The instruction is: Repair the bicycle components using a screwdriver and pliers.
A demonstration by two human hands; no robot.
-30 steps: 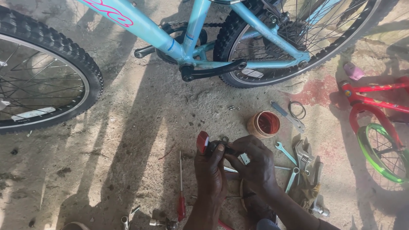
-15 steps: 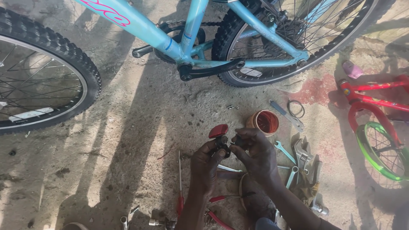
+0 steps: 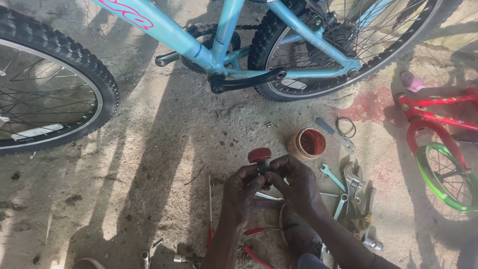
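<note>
A small dark part with a red round cap (image 3: 259, 155) was gripped by the fingers of both the left hand (image 3: 242, 192) and the right hand (image 3: 295, 183); the pliers (image 3: 256, 244) below the fingers were left untouched.

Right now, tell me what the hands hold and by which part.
Both hands, left hand and right hand, grip a small dark part with a red cap, holding the dark body below the cap.

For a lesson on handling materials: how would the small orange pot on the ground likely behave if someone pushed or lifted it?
The orange pot lies on its side with its mouth showing, so a push would probably set it rolling across the concrete floor. It looks like thin plastic and seems empty, so likely light to lift. Its ribbed wall should give fingers a fair hold.
</note>
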